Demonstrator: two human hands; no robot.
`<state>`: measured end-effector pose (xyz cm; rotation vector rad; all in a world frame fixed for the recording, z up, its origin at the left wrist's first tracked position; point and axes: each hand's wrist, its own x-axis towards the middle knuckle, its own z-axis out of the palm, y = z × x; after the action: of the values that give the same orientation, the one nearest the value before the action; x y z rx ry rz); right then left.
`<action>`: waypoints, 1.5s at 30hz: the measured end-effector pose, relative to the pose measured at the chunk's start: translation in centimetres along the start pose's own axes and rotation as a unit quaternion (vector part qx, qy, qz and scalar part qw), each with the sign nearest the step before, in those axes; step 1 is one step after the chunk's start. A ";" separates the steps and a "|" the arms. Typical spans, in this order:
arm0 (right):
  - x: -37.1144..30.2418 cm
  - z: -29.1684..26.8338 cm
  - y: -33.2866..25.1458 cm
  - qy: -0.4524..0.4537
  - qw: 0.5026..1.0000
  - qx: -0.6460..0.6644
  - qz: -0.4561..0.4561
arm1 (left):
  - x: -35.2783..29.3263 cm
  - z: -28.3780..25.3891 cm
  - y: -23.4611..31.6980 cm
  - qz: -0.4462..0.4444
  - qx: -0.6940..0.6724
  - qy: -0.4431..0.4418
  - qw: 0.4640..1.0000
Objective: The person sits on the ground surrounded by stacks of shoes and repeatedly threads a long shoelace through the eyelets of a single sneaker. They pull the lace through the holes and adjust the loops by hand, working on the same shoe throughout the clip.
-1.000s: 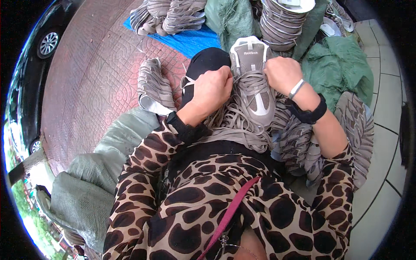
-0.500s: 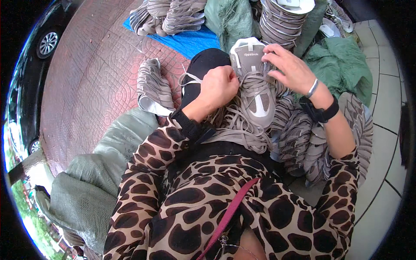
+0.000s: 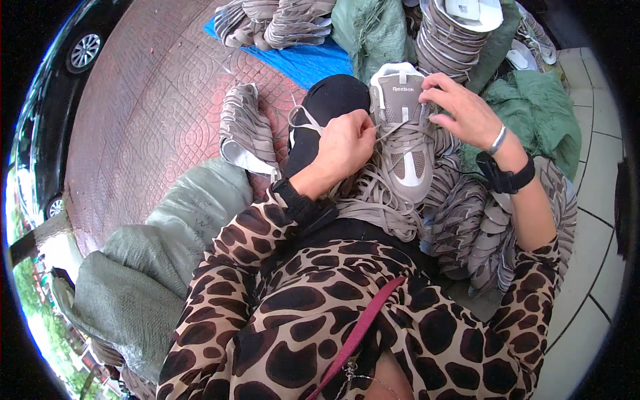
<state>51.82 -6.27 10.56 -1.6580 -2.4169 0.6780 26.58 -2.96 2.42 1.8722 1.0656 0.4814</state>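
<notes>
A grey-beige sneaker upper [image 3: 407, 157] with white trim rests on my lap, its toe toward me and its tongue away. Beige laces criss-cross its front. At its left edge, my left hand [image 3: 347, 143] is closed in a pinch on a pale shoelace [image 3: 305, 119], which loops out on the far side. My right hand [image 3: 463, 110] is at the upper's right edge, thumb and fingers bent but apart. A thin dark line slants across the laces from near my left hand; I cannot make out what it is. Loose laces [image 3: 383, 207] bunch below the toe.
Nested stacks of similar uppers stand to the right [image 3: 467, 227], at the far left [image 3: 243, 127] and at the back [image 3: 453, 40]. Green woven sacks [image 3: 533, 117] lie around me, with a grey-green sack [image 3: 140, 287] at left. A blue sheet [image 3: 300, 63] and a parked car [image 3: 50, 120] are beyond.
Hands and upper sit slightly farther right as the whole view shifts. The thin dark line across the laces now shows. My left hand stays closed on the lace.
</notes>
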 end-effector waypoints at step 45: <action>6.9 -2.3 3.5 0.305 0.887 0.315 0.141 | 11.2 -2.2 3.1 0.111 -0.197 -0.064 0.972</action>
<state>52.95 1.69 10.09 -1.6072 -1.3444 0.7275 32.77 6.81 5.21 1.6446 0.6223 0.6418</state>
